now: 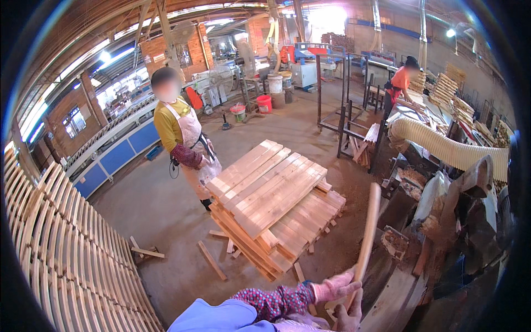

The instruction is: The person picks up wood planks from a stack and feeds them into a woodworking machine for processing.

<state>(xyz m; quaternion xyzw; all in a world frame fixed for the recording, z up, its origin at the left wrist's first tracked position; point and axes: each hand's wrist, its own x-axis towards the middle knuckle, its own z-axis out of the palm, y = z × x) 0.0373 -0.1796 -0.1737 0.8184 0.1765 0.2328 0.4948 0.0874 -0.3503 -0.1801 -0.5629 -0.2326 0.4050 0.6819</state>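
Note:
A long, narrow wooden strip (368, 232) rises at a slant from my two hands at the lower right. My left hand (334, 286), in a pinkish glove below a dotted sleeve, is closed around the strip's lower part. Just below it, my right hand (348, 316) grips near the strip's bottom end, partly cut off by the lower edge. Ahead and to the left stands a stack of wooden boards (271, 191), its top layer lying askew over the lower ones. The strip is apart from this stack.
Across the stack stands a person in a pale apron (191, 130). Slatted wood piles (72, 249) rise at left. Loose offcuts (212, 260) lie on the floor. Dusty machinery (437, 205) and a ribbed hose (448, 144) are close at right. Another person (401, 83) bends over a far-right bench.

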